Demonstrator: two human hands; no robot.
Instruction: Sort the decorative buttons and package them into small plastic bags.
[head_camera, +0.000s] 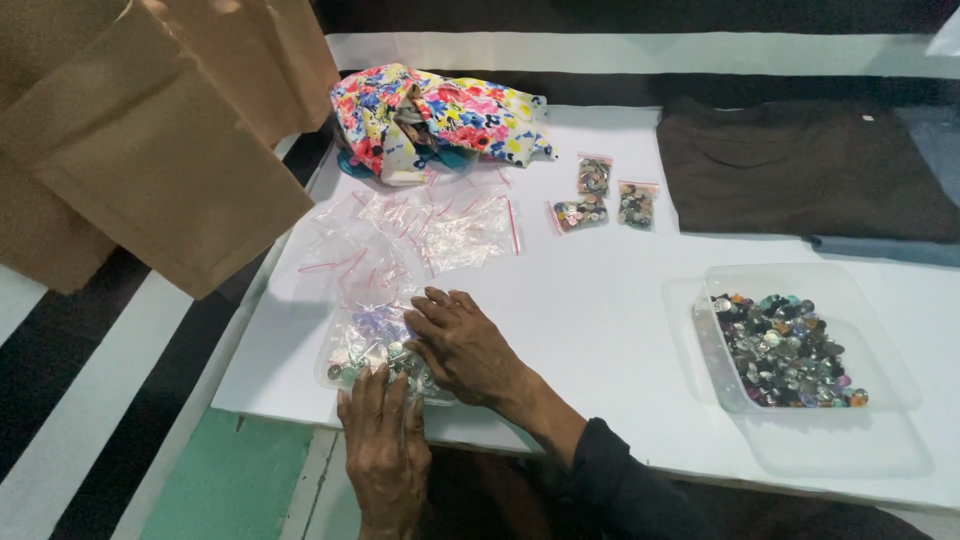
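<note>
At the bottom of the frame, left of centre, the left hand (385, 450) lies flat with its fingers held together, the fingertips resting on the near edge of a clear plastic bag of buttons (372, 345). The right hand (462, 345) comes in from the lower right, palm down and fingers loosely spread, pressing on the right side of the same bag. The bag lies on the near left edge of the white board (590, 290), directly under both hands, so it sits between the fingertips of the one and the palm of the other. Neither hand pinches anything that can be seen.

To the right, in the lower right of the frame and well apart from the hands, a clear plastic tray (800, 345) holds a heap of mixed dark and coloured buttons.

Just beyond the bag, toward the middle left, lies a loose pile of empty small zip bags (420, 230) with red strips. Further back, near the centre, three small filled bags (605, 200) lie close together. Behind them on the upper left sits a bundle of flowered cloth (440, 115), and on the upper right a folded dark brown garment (800, 165). Brown paper (150, 140) fills the upper left corner.
</note>
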